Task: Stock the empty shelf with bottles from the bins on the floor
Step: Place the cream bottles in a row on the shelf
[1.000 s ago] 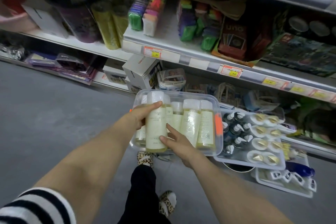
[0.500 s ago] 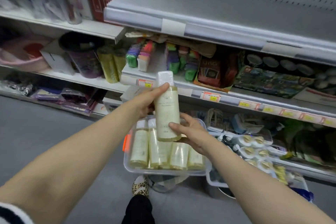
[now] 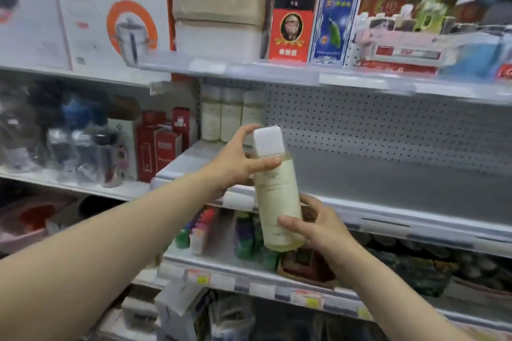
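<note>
A tall pale-yellow bottle (image 3: 277, 194) with a white square cap is held upright in front of the grey shelf (image 3: 388, 174). My left hand (image 3: 238, 158) grips its neck just below the cap. My right hand (image 3: 313, 227) holds its base, thumb across the front. Three matching bottles (image 3: 231, 115) stand in a row at the shelf's back left corner, against the pegboard. The bins on the floor are out of view.
Red boxes (image 3: 160, 144) and dark bottles fill the shelf section to the left. Boxed goods (image 3: 293, 16) sit on the shelf above. The shelf below carries small coloured packs (image 3: 243, 235) and price tags on its front rail.
Both hands have lifted the bottle out of the floor bin up to the level of the grey shelf. The view has tilted up, so the bins have dropped out of sight.
</note>
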### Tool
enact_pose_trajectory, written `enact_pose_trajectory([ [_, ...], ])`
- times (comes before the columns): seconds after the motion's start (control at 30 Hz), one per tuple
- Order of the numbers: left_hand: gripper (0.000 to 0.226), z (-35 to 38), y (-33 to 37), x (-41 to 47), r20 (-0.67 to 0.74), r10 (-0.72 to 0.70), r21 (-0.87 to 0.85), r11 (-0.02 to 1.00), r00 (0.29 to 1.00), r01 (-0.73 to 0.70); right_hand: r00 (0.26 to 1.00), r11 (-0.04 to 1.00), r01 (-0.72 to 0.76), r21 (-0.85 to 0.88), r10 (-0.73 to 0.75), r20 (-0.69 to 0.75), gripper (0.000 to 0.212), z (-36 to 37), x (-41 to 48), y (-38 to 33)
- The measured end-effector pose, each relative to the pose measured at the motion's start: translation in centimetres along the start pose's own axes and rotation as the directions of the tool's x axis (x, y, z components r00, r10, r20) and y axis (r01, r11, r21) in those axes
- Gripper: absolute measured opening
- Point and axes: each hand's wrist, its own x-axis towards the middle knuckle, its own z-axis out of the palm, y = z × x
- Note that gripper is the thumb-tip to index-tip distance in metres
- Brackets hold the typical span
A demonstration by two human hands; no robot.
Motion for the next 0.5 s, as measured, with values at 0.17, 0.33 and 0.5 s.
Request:
enact_pose_trajectory([
  [0.17,0.079,-0.4,2.2,7.0,0.074,0.054,0.036,0.998,0.996,-0.057,0.989,0.989,0.100,-0.113,-0.111,-0.100,0.062,-2.3,5.6,-2.5],
  [0.33,0.074,-0.5,0.9,14.7,0.088,0.112,0.143,0.982,0.990,-0.124,0.985,0.992,0.085,-0.091,-0.098,-0.142,0.057,-3.2,12.6,-1.2],
  [0.5,0.078,-1.5,-2.1,21.8,0.144,0.153,0.270,0.944,0.978,-0.188,0.984,0.989,0.051,-0.142,-0.074,-0.159,0.040,-3.1,20.6,0.5],
])
